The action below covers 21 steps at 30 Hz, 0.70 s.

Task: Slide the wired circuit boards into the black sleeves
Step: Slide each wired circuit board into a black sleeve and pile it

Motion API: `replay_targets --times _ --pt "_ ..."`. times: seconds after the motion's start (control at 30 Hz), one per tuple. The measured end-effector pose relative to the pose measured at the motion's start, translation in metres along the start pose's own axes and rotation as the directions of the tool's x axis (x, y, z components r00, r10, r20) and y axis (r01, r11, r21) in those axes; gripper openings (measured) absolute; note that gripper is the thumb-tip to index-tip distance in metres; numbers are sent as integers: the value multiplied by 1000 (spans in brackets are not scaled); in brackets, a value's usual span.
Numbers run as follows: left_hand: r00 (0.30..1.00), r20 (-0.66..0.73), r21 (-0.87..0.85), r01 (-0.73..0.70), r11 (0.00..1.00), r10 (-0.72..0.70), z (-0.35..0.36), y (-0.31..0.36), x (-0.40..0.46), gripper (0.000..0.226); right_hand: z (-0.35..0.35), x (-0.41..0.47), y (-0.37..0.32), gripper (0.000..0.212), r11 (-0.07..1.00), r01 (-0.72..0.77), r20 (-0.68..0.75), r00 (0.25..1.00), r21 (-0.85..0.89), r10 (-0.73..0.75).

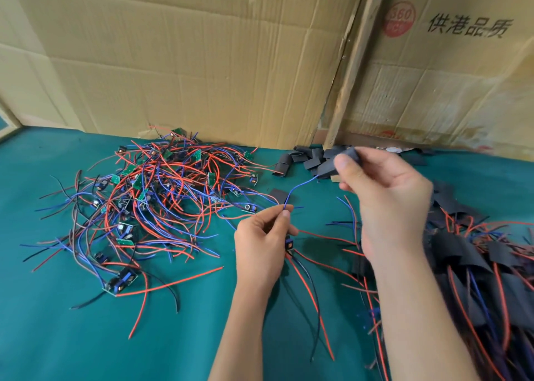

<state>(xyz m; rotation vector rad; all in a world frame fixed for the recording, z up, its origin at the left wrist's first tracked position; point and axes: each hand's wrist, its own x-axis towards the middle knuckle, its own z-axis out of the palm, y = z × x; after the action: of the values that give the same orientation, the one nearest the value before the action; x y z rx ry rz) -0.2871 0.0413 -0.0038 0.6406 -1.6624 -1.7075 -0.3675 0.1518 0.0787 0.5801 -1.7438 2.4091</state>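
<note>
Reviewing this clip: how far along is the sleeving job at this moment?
Done: a heap of boards already in black sleeves lies on the right of the green cloth table.

In hand: the right hand holds a black sleeve, the left hand pinches a blue wire running into it, a small circuit board below its fingers.

Left: a tangled pile of unsleeved wired boards and spare empty sleeves.
</note>
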Motion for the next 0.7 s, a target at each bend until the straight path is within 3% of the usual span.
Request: replay_targets --times 0.2,0.33,0.53,0.7 --pt "999 5 60 -42 997 41 -1 3 0 20 5 -7 15 21 974 -45 151 985 -221 80" --pt "995 50 144 -92 985 86 -3 2 -2 20 10 -15 25 23 958 -161 183 961 -235 207" --pt "994 112 23 -8 1000 5 -2 10 -6 15 0 -10 27 20 964 -194 132 967 -184 220" --pt "975 222 -98 45 994 -22 -7 10 -6 50 -2 -5 23 26 981 -183 -30 983 -64 181"
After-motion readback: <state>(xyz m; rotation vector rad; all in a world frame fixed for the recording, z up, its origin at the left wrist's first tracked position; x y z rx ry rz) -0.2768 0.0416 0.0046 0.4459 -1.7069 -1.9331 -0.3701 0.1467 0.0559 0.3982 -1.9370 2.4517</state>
